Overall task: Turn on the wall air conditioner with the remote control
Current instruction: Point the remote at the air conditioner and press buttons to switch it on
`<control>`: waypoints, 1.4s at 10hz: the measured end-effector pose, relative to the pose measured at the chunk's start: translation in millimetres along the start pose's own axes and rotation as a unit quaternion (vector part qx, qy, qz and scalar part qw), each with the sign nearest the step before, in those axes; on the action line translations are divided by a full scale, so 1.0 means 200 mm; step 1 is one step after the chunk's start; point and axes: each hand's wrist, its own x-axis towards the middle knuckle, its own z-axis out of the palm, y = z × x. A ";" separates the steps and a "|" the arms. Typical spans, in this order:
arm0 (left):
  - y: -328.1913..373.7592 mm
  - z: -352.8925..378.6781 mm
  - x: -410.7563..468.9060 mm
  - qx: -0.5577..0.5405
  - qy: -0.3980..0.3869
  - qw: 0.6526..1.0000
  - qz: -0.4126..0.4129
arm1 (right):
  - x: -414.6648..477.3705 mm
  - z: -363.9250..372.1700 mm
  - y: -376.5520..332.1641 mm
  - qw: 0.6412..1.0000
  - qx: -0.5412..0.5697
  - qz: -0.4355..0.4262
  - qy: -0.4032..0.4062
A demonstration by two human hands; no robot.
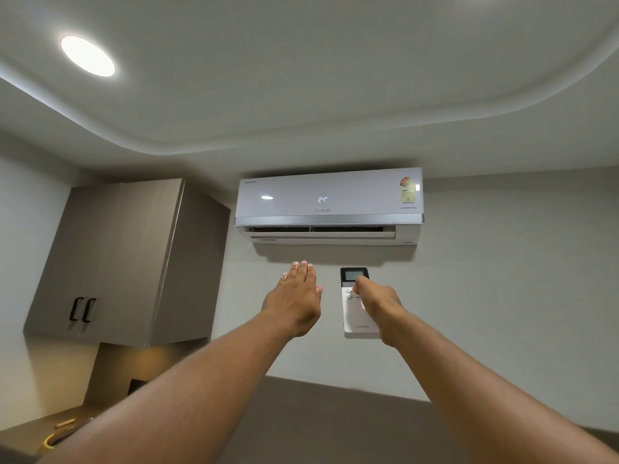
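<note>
We see one air conditioner high on the wall, straight ahead and above both our hands, its long side level, its front reading 24 and its flap ajar (so, we judge, it already runs). One cabinet hangs to its left. Our left hand is flat, fingers together, holding nothing, just under the unit. Our right hand grips the one remote, thumb on its buttons. The remote stands upright, screen end pointing up toward the unit.
</note>
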 end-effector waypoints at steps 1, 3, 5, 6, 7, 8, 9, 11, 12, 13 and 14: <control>0.01 0.00 0.00 0.002 0.000 1.000 0.000 | 0.00 -0.01 0.00 1.000 0.000 -0.001 0.000; 0.03 0.01 0.00 -0.001 -0.006 1.000 0.003 | 0.00 -0.01 0.01 1.000 0.002 0.001 0.001; 0.04 0.01 0.00 -0.004 -0.007 1.000 0.004 | 0.01 -0.02 0.02 1.000 0.001 0.002 0.001; 0.04 0.02 0.00 -0.004 -0.008 1.000 0.004 | 0.01 -0.02 0.03 1.000 0.000 0.005 0.001; 0.05 0.02 0.00 -0.001 -0.011 1.000 0.005 | 0.01 -0.02 0.04 1.000 -0.001 0.005 0.002; 0.04 0.02 0.00 0.000 -0.013 1.000 0.004 | 0.01 -0.02 0.04 1.000 -0.002 0.005 0.003; 0.04 0.02 0.00 0.001 -0.012 1.000 0.004 | 0.01 -0.02 0.04 1.000 -0.006 0.004 0.003; 0.05 0.02 0.00 -0.001 -0.007 1.000 0.004 | 0.00 -0.02 0.04 1.000 -0.005 0.006 0.003; 0.05 0.01 0.00 0.001 -0.006 1.000 0.004 | 0.00 -0.02 0.03 1.000 -0.005 0.005 0.003; 0.06 0.01 0.00 0.004 -0.005 1.000 0.006 | 0.00 -0.02 0.03 1.000 -0.003 0.002 0.003; 0.06 0.01 0.00 0.002 -0.005 1.000 0.006 | 0.00 -0.03 0.03 1.000 -0.003 0.002 0.004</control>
